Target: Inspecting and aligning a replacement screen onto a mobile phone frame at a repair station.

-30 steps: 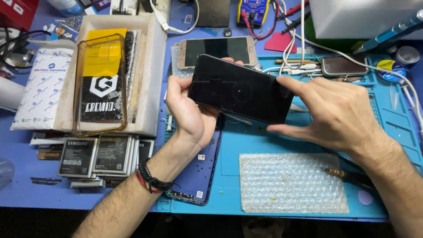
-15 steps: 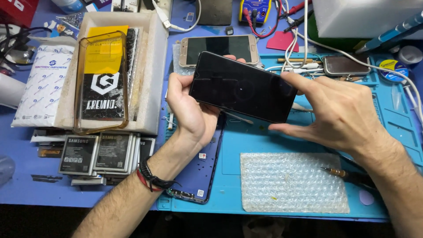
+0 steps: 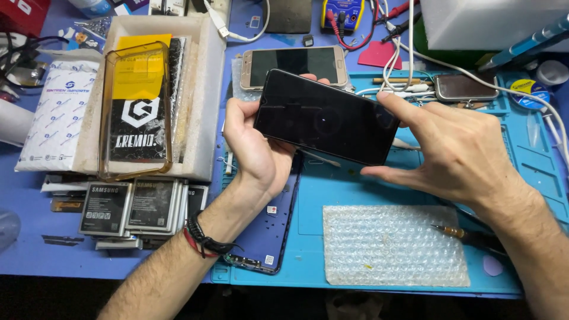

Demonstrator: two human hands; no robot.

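Over blue mat [image 3: 415, 189]; 2 hands grip phone [image 3: 326, 115].

I see the phone [image 3: 325, 116] tipped a touch more, its right end lower toward the blue mat [image 3: 415, 189]; my right hand [image 3: 456, 151] has slid along that end with it.

Dark phone screen [image 3: 326, 115] at centre; gold phone's screen [image 3: 293, 64] behind; white pouch [image 3: 56, 115] far left; yellow-black case pack [image 3: 136, 101] in box.

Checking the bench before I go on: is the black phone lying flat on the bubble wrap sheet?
No, the black phone is held up between the left hand and right hand, clear of the bubble wrap sheet.
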